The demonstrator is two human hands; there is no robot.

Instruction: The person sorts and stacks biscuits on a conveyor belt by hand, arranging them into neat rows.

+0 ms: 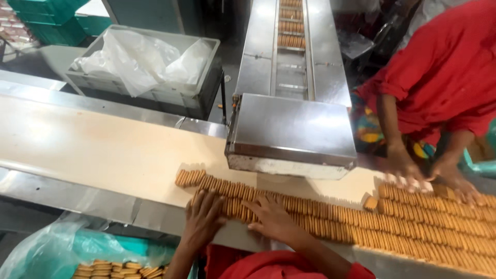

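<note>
Both flat, open, the left hand (204, 217) and right hand (271, 219) press biscuit rows (330, 219).

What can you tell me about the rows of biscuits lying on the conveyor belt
The biscuits are thin, golden-brown pieces standing on edge, packed face to face in long rows. The rows run slantwise across the cream belt, from beside the steel housing toward the lower right. The left hand and right hand press flat on the near rows, fingers spread. A co-worker's hands touch the far end. A few pieces lie loose.
</note>
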